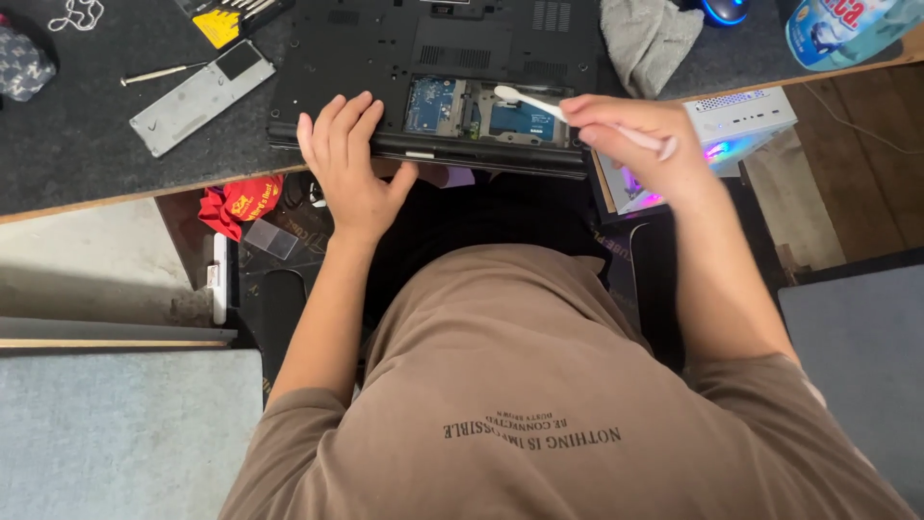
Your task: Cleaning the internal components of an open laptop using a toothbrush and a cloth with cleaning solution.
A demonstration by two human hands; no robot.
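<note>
A black laptop (366, 48) lies bottom-up on the dark desk mat, with an open bay (481, 111) showing blue circuit boards. My left hand (348, 164) rests flat on the laptop's near edge, fingers spread, holding nothing. My right hand (640, 140) grips a white toothbrush (529, 101) whose head reaches into the open bay.
A grey cover plate (197, 96) and a small screwdriver (159, 73) lie left of the laptop, with a bit set (226, 19) behind. A grey cloth (650, 39), a blue mouse (724, 10) and a plastic bottle (847, 29) sit at the right. A lit computer case (731, 135) stands below the desk edge.
</note>
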